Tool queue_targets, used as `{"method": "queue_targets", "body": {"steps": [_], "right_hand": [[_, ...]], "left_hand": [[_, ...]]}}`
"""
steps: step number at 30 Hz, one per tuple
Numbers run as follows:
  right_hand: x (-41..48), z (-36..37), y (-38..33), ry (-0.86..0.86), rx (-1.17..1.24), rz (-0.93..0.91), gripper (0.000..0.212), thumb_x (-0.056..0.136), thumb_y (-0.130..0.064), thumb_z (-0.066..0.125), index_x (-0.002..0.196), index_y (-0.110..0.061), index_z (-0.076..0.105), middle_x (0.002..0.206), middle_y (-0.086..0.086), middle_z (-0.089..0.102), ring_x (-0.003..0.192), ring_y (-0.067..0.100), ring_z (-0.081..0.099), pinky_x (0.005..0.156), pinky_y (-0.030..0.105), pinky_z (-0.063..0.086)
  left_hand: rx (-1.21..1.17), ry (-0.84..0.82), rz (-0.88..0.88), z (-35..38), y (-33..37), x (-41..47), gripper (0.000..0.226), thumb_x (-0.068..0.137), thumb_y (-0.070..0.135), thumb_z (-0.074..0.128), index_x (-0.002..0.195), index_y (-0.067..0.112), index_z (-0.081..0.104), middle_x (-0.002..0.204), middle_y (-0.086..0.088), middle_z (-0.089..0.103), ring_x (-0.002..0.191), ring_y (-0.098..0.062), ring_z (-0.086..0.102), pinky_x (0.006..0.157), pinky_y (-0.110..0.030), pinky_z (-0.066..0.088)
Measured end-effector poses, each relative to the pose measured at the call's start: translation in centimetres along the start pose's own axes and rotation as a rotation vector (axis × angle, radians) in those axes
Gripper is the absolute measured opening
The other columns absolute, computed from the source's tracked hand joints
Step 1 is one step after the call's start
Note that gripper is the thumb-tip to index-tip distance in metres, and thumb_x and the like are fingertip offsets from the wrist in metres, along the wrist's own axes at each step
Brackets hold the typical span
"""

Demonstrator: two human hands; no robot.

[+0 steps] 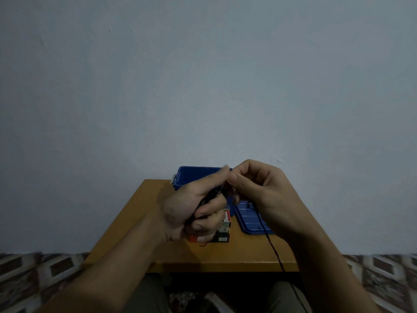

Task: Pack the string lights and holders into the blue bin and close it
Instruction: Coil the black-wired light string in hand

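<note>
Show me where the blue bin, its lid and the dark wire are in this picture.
blue bin [191, 175]: head view, on its front wall near the rim.
lid [248, 220]: head view, on its ribbed top, lying flat on the table right of the bin.
dark wire [274, 249]: head view, on the strand trailing below the right hand.

Two bare forearms are extended forward and angled inward so the hands nearly meet. The left hand [198, 208] is curled into a loose fist, thumb raised toward the right hand. The right hand [259, 190] is held slightly higher, knuckles up, its thumb and forefinger pinched together beside the left thumb.
</note>
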State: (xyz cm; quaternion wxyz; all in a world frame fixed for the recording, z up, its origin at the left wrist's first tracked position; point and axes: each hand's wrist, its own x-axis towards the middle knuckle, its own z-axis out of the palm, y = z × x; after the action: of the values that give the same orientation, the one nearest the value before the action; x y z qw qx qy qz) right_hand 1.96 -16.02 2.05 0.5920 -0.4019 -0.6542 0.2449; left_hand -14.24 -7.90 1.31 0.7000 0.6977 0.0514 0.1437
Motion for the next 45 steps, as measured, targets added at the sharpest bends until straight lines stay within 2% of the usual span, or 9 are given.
{"method": "queue_targets", "body": {"steps": [4,10,14,19,23,25,32,39,45], "right_hand": [[0.2,0.0,0.1,0.007,-0.01,0.001,0.019,0.098,-0.008,0.056,0.094,0.009,0.063,0.081,0.01,0.071,0.068,0.015,0.063,0.062,0.026,0.053],[0.3,-0.1,0.5,0.033,0.024,0.008,0.02,0.097,-0.012,0.057,0.095,0.008,0.063,0.079,0.009,0.07,0.068,0.015,0.064,0.062,0.021,0.052],[0.4,-0.2,0.8,0.038,-0.006,0.022,0.023,0.096,-0.016,0.058,0.096,0.007,0.062,0.081,0.013,0.068,0.07,0.02,0.063,0.063,0.027,0.054],[0.1,-0.1,1.6,0.037,-0.097,0.074,0.034,0.089,-0.034,0.058,0.092,-0.002,0.066,0.064,-0.001,0.059,0.055,0.007,0.049,0.052,0.02,0.041],[-0.3,0.2,2.8,0.01,-0.108,0.162,0.029,0.099,-0.028,0.055,0.096,-0.001,0.065,0.062,0.001,0.057,0.053,0.008,0.047,0.052,0.022,0.039],[-0.5,0.4,3.3,-0.024,-0.103,0.218,0.027,0.101,-0.027,0.054,0.098,-0.003,0.065,0.071,0.01,0.063,0.06,0.017,0.053,0.058,0.031,0.044],[-1.5,1.4,3.1,-0.216,-0.18,0.329,0.023,0.104,-0.021,0.05,0.09,-0.008,0.064,0.078,0.006,0.07,0.065,0.018,0.061,0.063,0.03,0.051],[-1.7,1.2,3.2,-0.205,-0.273,0.363,0.02,0.102,-0.027,0.053,0.097,-0.011,0.063,0.085,0.006,0.068,0.069,0.014,0.06,0.061,0.027,0.049],[-1.7,1.2,2.8,-0.201,-0.294,0.356,0.021,0.102,-0.026,0.054,0.097,-0.009,0.065,0.075,-0.005,0.066,0.058,-0.001,0.056,0.052,0.014,0.042]], "left_hand": [[0.019,-0.014,-0.014,-0.1,-0.1,0.0,0.055,0.093,0.038,0.049,0.043,0.016,0.045,0.036,-0.002,0.04,0.029,-0.013,0.03,0.038,-0.022,0.04],[0.09,-0.009,-0.077,0.1,0.1,-0.1,0.037,0.092,0.033,0.045,0.071,0.008,0.063,0.054,-0.008,0.053,0.037,-0.013,0.044,0.046,-0.028,0.043],[0.031,-0.042,-0.046,0.4,0.3,-0.2,0.034,0.097,0.029,0.043,0.068,0.015,0.053,0.048,0.001,0.042,0.035,-0.009,0.031,0.04,-0.026,0.032],[-0.178,-0.121,0.005,0.3,0.6,-0.2,0.049,0.098,0.039,0.045,0.057,0.018,0.03,0.043,0.002,0.023,0.035,-0.011,0.015,0.037,-0.025,0.016],[-0.333,-0.147,0.107,0.3,0.8,-0.1,0.042,0.099,0.04,0.035,0.064,0.016,0.035,0.049,0.0,0.026,0.039,-0.012,0.018,0.04,-0.027,0.024],[-0.373,-0.119,0.153,0.3,0.9,-0.1,0.037,0.102,0.033,0.035,0.072,0.014,0.044,0.053,0.001,0.038,0.041,-0.012,0.03,0.046,-0.026,0.037],[-0.465,0.124,0.288,0.2,0.8,0.3,0.029,0.101,0.027,0.044,0.091,0.008,0.063,0.089,-0.012,0.067,0.075,-0.024,0.069,0.074,-0.036,0.06],[-0.457,0.293,0.388,0.8,1.4,0.4,0.03,0.104,0.023,0.033,0.096,0.011,0.059,0.122,-0.015,0.069,0.118,-0.029,0.065,0.108,-0.048,0.045],[-0.336,0.376,0.424,-0.1,1.3,0.8,0.037,0.108,0.024,0.026,0.124,0.013,0.058,0.136,-0.004,0.064,0.128,-0.019,0.058,0.112,-0.039,0.035]]}}
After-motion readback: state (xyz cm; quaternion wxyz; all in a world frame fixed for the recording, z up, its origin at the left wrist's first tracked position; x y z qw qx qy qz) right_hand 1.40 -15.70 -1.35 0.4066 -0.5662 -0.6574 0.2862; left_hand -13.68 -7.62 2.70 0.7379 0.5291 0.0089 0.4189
